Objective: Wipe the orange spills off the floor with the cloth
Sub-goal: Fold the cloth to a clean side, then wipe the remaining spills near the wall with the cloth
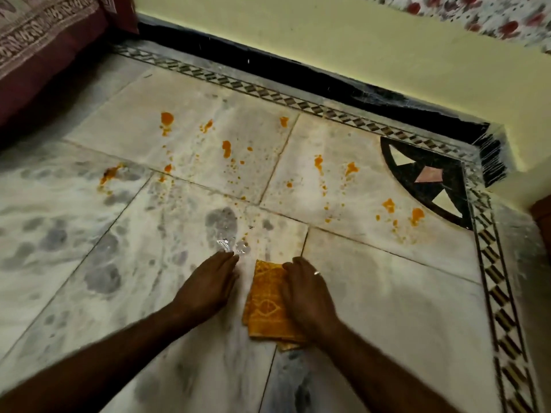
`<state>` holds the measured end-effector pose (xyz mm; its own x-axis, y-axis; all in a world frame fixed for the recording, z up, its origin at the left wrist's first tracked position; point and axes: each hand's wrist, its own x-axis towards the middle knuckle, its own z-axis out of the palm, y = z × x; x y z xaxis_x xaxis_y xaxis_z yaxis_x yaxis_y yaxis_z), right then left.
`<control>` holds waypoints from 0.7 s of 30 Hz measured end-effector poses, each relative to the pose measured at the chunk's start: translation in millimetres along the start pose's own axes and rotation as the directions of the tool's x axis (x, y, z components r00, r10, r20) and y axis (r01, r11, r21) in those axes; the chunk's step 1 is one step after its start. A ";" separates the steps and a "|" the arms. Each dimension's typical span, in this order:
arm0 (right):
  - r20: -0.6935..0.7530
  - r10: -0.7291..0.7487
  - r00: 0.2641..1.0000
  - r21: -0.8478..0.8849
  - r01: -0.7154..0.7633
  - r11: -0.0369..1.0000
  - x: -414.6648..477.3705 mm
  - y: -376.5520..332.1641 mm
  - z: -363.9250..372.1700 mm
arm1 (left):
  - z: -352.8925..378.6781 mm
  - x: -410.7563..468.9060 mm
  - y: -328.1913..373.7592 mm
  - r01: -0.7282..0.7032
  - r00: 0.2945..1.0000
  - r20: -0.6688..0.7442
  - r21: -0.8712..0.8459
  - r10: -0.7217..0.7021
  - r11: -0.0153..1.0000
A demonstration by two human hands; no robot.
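Observation:
A folded orange patterned cloth (pixel 264 305) lies flat on the pale marble floor (pixel 387 308). My right hand (pixel 310 293), with a ring on one finger, presses down on the cloth's right half. My left hand (pixel 205 287) rests flat on the bare floor just left of the cloth, fingers together, holding nothing. Orange spills (pixel 226 149) are scattered in several blobs and small drops across the tiles beyond my hands, from a smear at the left (pixel 108 174) to blobs near the right (pixel 416 216).
A small wet patch (pixel 229 245) glistens just beyond my left fingertips. A dark patterned border (pixel 495 293) runs along the right and far side. A black skirting and yellow wall (pixel 357 55) close the far side. A maroon bedspread (pixel 38 55) hangs at the upper left.

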<state>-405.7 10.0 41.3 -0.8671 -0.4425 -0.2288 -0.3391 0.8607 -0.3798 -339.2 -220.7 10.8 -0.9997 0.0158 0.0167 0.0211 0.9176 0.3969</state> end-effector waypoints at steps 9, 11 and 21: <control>-0.061 -0.043 0.997 -0.275 0.025 0.961 -15.2 -0.9 82.5 | 43.8 -8.6 -40.2 0.123 0.991 0.032 0.159 -0.130 0.980; -0.050 -0.076 0.996 -0.319 0.056 0.946 -15.1 2.2 86.9 | 49.6 -9.8 -40.4 0.132 0.990 0.019 0.158 -0.137 0.979; -0.013 -0.387 0.922 -0.308 0.364 0.879 30.2 -32.2 93.7 | 63.2 -13.4 -44.8 0.127 0.987 -0.127 0.198 -0.103 0.972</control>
<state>-386.8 -54.7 -37.3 -0.6732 -0.7376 -0.0523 -0.7263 0.6728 -0.1407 -327.3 -237.0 -65.2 -0.9873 -0.1291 0.0925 -0.1079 0.9726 0.2059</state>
